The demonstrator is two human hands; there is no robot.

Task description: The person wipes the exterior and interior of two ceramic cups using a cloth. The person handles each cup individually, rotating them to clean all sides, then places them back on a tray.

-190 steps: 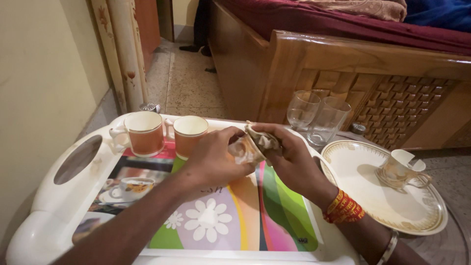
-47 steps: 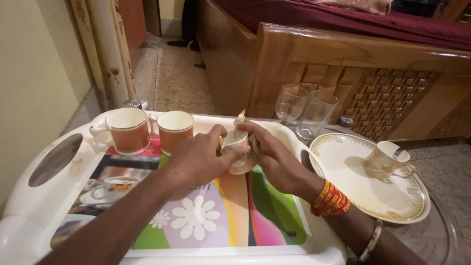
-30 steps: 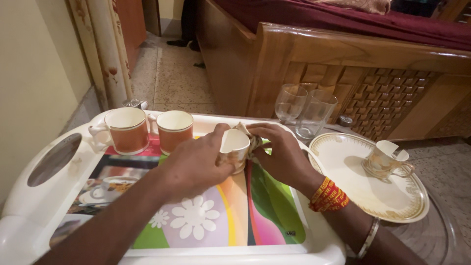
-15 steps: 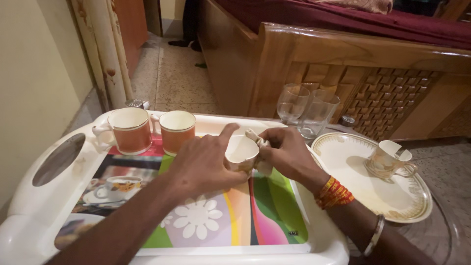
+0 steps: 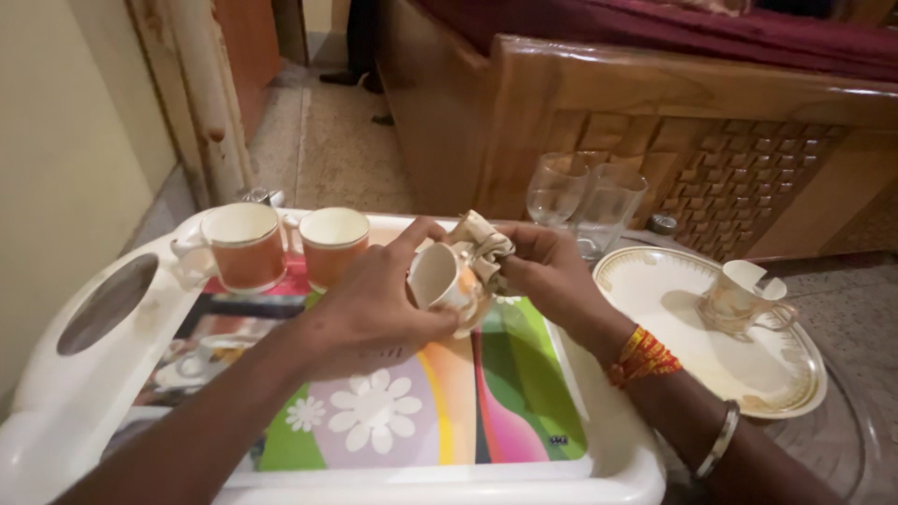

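Our left hand (image 5: 374,299) grips a small cream cup (image 5: 440,281), tipped on its side with its mouth turned left, our fingers (image 5: 416,234) wrapped over its rim and thumb under its base. Our right hand (image 5: 547,271) is closed on a bunched pale cloth (image 5: 482,248), pressed against the cup just right of the left fingers. Both are held just above the far part of a white tray (image 5: 599,449) with a bright flowered floor. Beyond and to the left of our left fingers stand two orange cups (image 5: 248,248) with cream insides, side by side and upright on the tray. Just beyond our right fingers stand two clear glasses (image 5: 585,196), close together. Well to the right of them a cream plate (image 5: 673,281) with a gold rim carries another small cup (image 5: 739,295).
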